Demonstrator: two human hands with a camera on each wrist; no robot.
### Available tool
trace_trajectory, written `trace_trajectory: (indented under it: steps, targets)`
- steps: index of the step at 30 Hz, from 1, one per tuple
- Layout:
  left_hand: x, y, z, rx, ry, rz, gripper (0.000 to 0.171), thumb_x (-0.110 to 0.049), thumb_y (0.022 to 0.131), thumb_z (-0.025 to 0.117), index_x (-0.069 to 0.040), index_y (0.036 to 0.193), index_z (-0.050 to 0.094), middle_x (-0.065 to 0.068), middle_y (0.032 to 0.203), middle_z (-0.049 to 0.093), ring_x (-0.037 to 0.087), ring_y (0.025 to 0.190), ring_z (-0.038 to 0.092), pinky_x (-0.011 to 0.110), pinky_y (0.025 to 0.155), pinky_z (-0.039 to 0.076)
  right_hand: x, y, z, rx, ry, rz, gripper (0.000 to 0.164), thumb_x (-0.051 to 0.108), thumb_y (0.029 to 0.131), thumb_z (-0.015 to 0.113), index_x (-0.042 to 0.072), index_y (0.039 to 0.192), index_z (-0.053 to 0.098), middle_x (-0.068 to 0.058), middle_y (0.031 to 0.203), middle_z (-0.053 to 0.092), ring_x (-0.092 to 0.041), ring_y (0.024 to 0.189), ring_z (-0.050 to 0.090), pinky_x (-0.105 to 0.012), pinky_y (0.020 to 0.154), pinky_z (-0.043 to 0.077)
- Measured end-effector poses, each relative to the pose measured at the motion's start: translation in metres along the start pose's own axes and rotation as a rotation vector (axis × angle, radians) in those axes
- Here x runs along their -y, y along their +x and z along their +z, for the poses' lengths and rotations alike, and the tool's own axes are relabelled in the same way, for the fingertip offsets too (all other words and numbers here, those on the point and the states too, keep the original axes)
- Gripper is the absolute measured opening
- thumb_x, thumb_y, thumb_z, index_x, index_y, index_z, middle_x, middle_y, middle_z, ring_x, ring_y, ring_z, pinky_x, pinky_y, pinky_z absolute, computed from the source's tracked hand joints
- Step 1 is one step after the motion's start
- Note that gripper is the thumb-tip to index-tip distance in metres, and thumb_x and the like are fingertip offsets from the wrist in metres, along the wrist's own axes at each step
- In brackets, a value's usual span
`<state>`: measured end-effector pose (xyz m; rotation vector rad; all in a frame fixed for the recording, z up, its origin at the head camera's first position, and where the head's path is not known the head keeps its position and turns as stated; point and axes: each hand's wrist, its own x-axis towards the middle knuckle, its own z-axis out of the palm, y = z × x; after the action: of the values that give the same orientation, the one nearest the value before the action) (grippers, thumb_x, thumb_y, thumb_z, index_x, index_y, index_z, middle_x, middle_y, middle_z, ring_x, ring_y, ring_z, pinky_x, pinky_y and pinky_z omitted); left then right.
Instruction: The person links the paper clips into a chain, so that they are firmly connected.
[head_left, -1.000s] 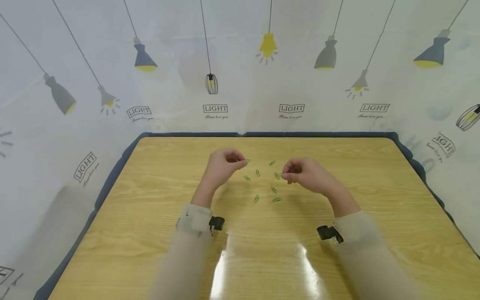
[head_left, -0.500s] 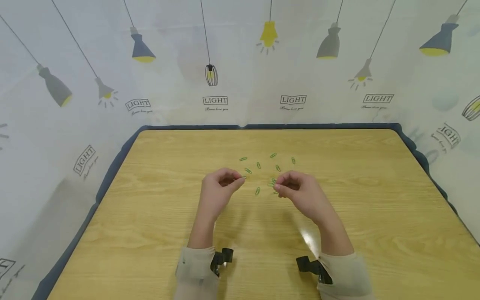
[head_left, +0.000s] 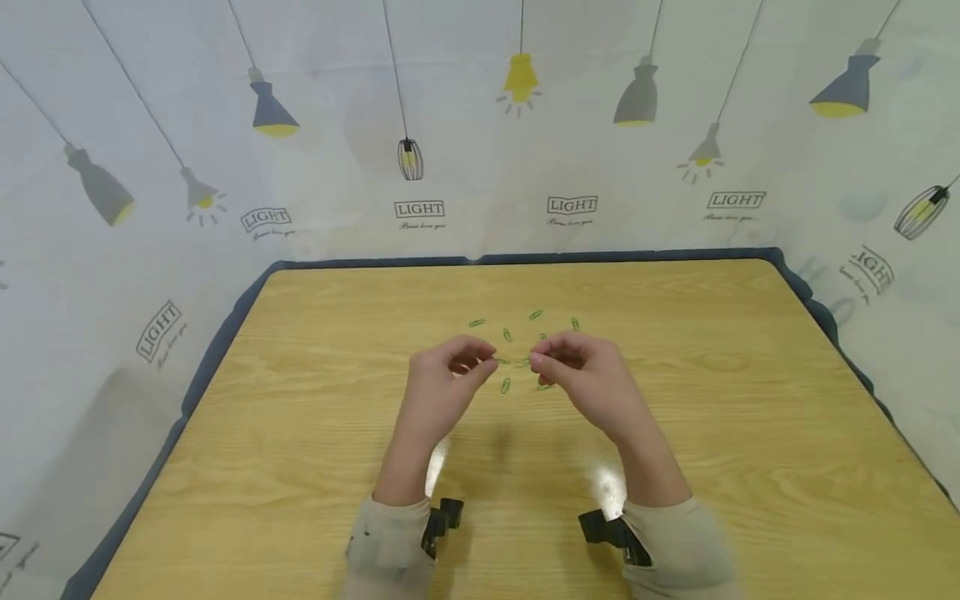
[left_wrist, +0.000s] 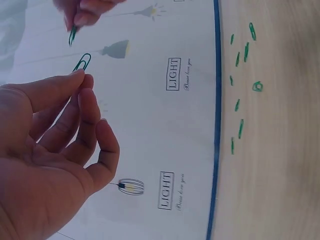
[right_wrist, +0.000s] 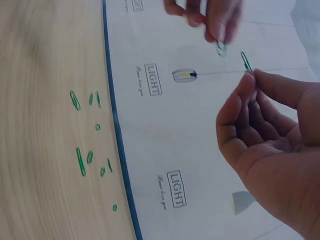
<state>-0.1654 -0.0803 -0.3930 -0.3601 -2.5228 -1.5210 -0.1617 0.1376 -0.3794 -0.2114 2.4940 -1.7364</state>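
My left hand (head_left: 446, 387) pinches a green paper clip (left_wrist: 84, 61) between thumb and index finger, its looped end sticking out past the fingertips. Facing it, my right hand (head_left: 588, 379) pinches another green paper clip (right_wrist: 245, 61) in the same way. Both hands are raised over the table, and a small gap separates the two clips. Below and behind them, several loose green paper clips (head_left: 477, 322) lie scattered on the tabletop. In the head view, the hands partly hide some of these.
The light wood-grain table (head_left: 300, 400) has a dark blue edging (head_left: 360, 262) along its back and sides. Behind it hangs a pale wall covering (head_left: 337, 167) printed with lamps and the word LIGHT. Each wrist wears a black camera mount (head_left: 611, 533).
Both hands have come back from the far part of the table toward the person and drawn closer together, each with a paper clip at its fingertips. The head view has shifted slightly.
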Motion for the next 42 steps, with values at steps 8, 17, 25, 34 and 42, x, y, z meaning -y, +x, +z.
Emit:
trace_trajectory:
  steps: [8, 17, 25, 34, 42]
  targets:
    - [-0.014, 0.005, 0.003, -0.014, 0.048, 0.105, 0.002, -0.012, 0.097, 0.079, -0.01, 0.096, 0.079, 0.003, 0.091, 0.079, 0.017, 0.086, 0.071, 0.044, 0.087, 0.062, 0.004, 0.005, 0.014, -0.098, 0.135, -0.008, 0.02, 0.025, 0.103, 0.073, 0.007, 0.11, 0.075, -0.01, 0.099, 0.074, -0.027, 0.094, 0.073, -0.033, 0.085, 0.062]
    - [-0.018, 0.009, 0.004, -0.029, 0.047, 0.144, 0.005, -0.008, 0.096, 0.079, -0.012, 0.094, 0.08, 0.003, 0.089, 0.079, 0.016, 0.083, 0.071, 0.044, 0.087, 0.063, 0.003, 0.008, 0.011, -0.122, 0.137, -0.001, 0.019, 0.022, 0.101, 0.075, 0.004, 0.108, 0.076, -0.006, 0.097, 0.074, -0.017, 0.086, 0.072, -0.031, 0.084, 0.062]
    - [-0.014, 0.007, 0.003, -0.039, 0.012, 0.101, 0.005, -0.008, 0.095, 0.08, -0.012, 0.092, 0.08, 0.003, 0.088, 0.079, 0.016, 0.084, 0.071, 0.049, 0.087, 0.063, -0.003, 0.007, 0.008, -0.106, 0.128, 0.032, 0.02, 0.022, 0.101, 0.075, 0.004, 0.108, 0.076, -0.01, 0.095, 0.074, -0.023, 0.09, 0.071, -0.031, 0.083, 0.059]
    - [-0.007, 0.006, 0.0, 0.175, -0.116, -0.052, 0.019, -0.013, 0.103, 0.068, -0.016, 0.121, 0.074, 0.005, 0.107, 0.075, 0.016, 0.094, 0.069, 0.041, 0.089, 0.061, -0.003, 0.008, 0.009, -0.086, 0.126, 0.022, 0.017, 0.016, 0.104, 0.071, 0.002, 0.113, 0.074, -0.013, 0.104, 0.074, -0.021, 0.094, 0.074, -0.027, 0.088, 0.062]
    - [0.001, 0.007, -0.002, 0.319, -0.223, -0.158, 0.032, -0.016, 0.106, 0.064, -0.019, 0.138, 0.069, 0.007, 0.116, 0.071, 0.027, 0.1, 0.071, 0.037, 0.083, 0.057, 0.004, 0.009, 0.012, -0.081, 0.036, -0.017, 0.015, 0.014, 0.105, 0.068, 0.004, 0.115, 0.075, -0.014, 0.105, 0.076, -0.022, 0.096, 0.074, -0.026, 0.088, 0.061]
